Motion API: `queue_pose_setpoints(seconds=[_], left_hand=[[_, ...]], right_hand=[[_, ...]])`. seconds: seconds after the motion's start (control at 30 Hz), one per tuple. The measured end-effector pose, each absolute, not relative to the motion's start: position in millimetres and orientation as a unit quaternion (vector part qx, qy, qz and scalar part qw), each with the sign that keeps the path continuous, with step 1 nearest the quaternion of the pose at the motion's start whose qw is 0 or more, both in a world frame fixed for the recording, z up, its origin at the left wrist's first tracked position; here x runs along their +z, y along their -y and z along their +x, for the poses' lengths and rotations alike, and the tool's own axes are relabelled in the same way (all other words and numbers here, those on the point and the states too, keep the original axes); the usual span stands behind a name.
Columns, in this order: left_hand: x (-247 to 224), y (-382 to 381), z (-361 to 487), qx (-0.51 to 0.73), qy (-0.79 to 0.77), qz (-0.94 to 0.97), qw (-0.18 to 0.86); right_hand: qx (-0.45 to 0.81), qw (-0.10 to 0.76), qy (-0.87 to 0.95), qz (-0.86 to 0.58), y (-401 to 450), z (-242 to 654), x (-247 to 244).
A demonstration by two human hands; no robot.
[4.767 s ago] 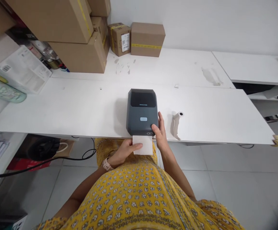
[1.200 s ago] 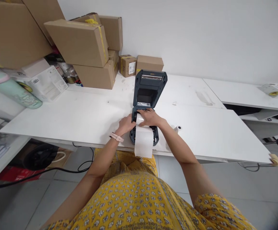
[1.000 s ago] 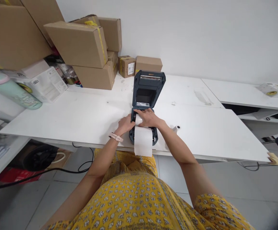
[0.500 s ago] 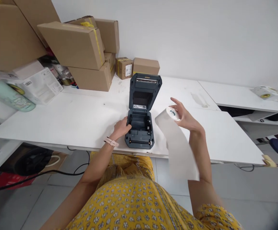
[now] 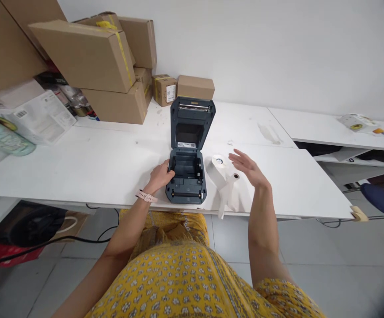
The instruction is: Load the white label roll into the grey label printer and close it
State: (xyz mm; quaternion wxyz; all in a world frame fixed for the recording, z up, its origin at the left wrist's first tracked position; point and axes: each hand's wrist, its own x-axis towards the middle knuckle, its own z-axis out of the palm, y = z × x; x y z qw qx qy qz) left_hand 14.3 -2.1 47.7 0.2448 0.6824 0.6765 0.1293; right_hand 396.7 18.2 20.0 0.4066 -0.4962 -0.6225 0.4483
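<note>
A dark grey label printer [image 5: 185, 176] stands on the white table with its lid raised and its inner bay bare. My left hand [image 5: 161, 176] grips the printer's left side, thumb over the edge. To the printer's right, a white paper roll [image 5: 218, 161] rests on the table with its loose strip trailing toward the front edge. Beside it is a smaller roll with a dark core [image 5: 235, 177]. My right hand [image 5: 247, 167] hovers just right of both rolls, fingers stretched out and holding nothing.
Cardboard boxes [image 5: 108, 104] are stacked at the back left, with two small boxes [image 5: 195, 87] behind the printer. A mint bottle [image 5: 6, 134] and a white box [image 5: 46, 117] stand at the left. A clear package [image 5: 359, 123] lies far right.
My right hand has let go of the larger paper roll, which now rests on the table, and its fingers have spread. The smaller roll has come into sight. The view has shifted slightly.
</note>
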Motion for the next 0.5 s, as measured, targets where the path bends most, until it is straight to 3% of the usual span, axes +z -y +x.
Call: queue_pose_setpoints(seconds=[0.1, 0.33, 0.5], left_hand=[[48.2, 0.9, 15.2, 0.116, -0.679, 0.683, 0.244], [49.3, 1.4, 16.1, 0.113, -0.678, 0.688, 0.234], [49.8, 1.3, 15.0, 0.109, -0.665, 0.702, 0.228]], right_hand=[[0.451, 0.446, 0.554, -0.54, 7.8, 422.0, 3.2], [0.5, 0.386, 0.541, -0.555, 31.0, 391.6, -16.2], [0.48, 0.538, 0.538, -0.436, 34.9, 368.1, 18.9]])
